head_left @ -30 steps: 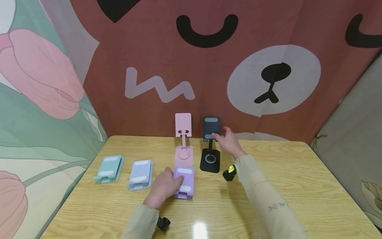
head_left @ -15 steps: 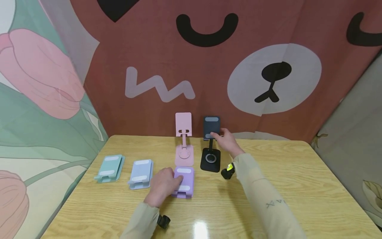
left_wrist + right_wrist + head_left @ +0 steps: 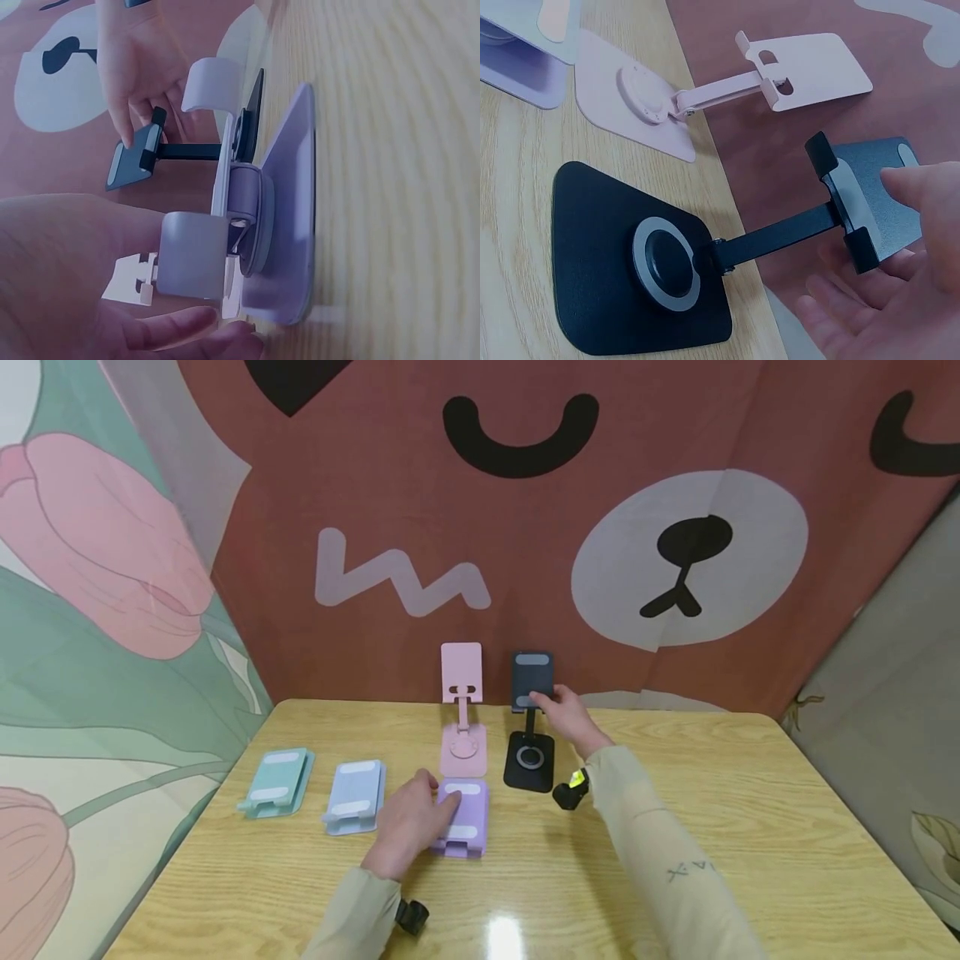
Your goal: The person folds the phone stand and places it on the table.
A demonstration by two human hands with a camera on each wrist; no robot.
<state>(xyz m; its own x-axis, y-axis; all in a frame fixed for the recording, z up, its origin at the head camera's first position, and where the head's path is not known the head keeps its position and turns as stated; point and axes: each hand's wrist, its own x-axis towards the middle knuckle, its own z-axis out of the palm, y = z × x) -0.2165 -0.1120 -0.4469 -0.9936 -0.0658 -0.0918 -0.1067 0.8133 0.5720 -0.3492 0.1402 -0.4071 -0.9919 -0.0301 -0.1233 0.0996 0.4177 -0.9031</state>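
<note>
My right hand (image 3: 574,720) grips the upper plate of the black phone stand (image 3: 527,670), thumb on its front and the other fingers behind. This stand is unfolded, its arm raised from the flat base with the ring. My left hand (image 3: 407,823) holds the folded purple phone stand (image 3: 472,814) by its left side, the thumb lying over the top plate. In the left wrist view the purple base (image 3: 289,225) lies on the wood below its plate. Behind it stands an unfolded pink phone stand (image 3: 810,71), untouched.
A folded light blue phone stand (image 3: 356,787) and a folded teal phone stand (image 3: 276,779) lie to the left on the wooden table (image 3: 675,793). A printed cloth backdrop (image 3: 525,552) hangs right behind the table's far edge.
The right hand's fingers have moved in behind the black stand's plate, the thumb sliding slightly left. On the purple stand, the left thumb has shifted a little up the plate. The stands have stayed put.
</note>
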